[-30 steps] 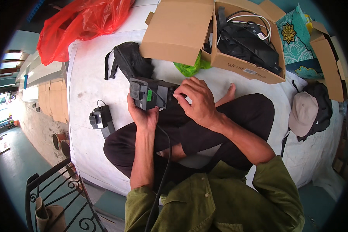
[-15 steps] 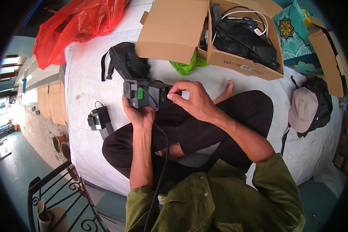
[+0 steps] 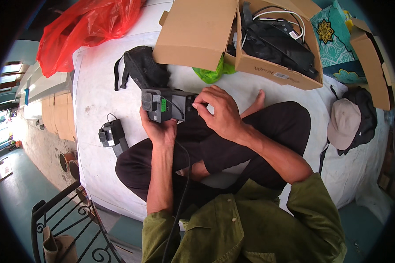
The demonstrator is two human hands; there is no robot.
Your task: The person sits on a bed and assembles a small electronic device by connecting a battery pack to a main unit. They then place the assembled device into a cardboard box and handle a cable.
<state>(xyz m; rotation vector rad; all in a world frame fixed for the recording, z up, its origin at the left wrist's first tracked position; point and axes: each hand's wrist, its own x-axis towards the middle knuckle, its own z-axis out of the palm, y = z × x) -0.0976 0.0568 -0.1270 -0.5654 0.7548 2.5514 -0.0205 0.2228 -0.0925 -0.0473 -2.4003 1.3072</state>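
Observation:
My left hand [image 3: 160, 132] grips a dark grey boxy electronic device [image 3: 177, 106] from below, above my crossed legs. The device has a ribbed block on its left end and a green label. A black cable [image 3: 189, 164] hangs below it and runs down over my shirt. At the device's right end my right hand [image 3: 222, 110] is closed, thumb and forefinger pinched together; whether something small is between them cannot be seen. A similar small black device [image 3: 113, 133] lies on the white sheet left of my knee.
A black mesh bag [image 3: 145, 69] lies beyond the device. Farther off stand an open cardboard box [image 3: 267, 72] of black gear and cables, and a green plastic bag [image 3: 208, 75]. A red plastic bag [image 3: 85, 37] is far left; a beige cap [image 3: 344, 124] sits right on a black bag.
The held device has turned slightly in my left hand, and its green label shows at a different angle. My right hand has shifted a little, still pinched at the device's right end.

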